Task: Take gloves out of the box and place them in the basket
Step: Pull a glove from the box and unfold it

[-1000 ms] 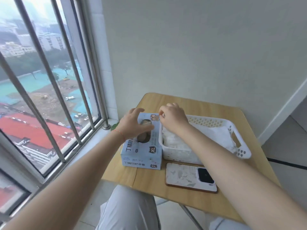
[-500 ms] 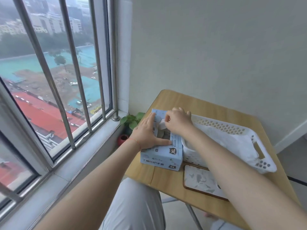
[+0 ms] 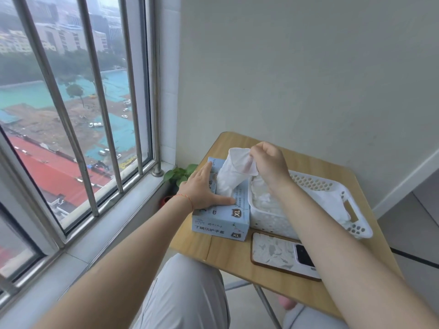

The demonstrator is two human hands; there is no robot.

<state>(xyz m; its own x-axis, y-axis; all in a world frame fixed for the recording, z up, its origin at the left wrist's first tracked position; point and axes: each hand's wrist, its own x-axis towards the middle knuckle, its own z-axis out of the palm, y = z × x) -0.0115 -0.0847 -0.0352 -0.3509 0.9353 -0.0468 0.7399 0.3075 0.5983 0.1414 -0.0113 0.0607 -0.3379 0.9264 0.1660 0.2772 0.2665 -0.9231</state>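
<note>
While the left hand (image 3: 200, 189) lies flat with straight fingers on top of the blue glove box (image 3: 222, 217), pressing it down, the right hand (image 3: 269, 166) pinches the upper end of a white glove (image 3: 234, 173) between thumb and fingers. This glove stands up out of the box opening, a little above the middle of the frame; its lower part is inside the box. Just right of the box, touching it, the white basket (image 3: 356, 227) with holes in its walls holds more white gloves (image 3: 266, 203). Both stand on a small wooden table (image 3: 228, 254) in the lower middle of the frame. A phone (image 3: 279, 254) lies flat on the table, just below the basket. At the left, window bars (image 3: 95, 98) fill the frame, and a green plant (image 3: 178, 174) stands left of the table.
</note>
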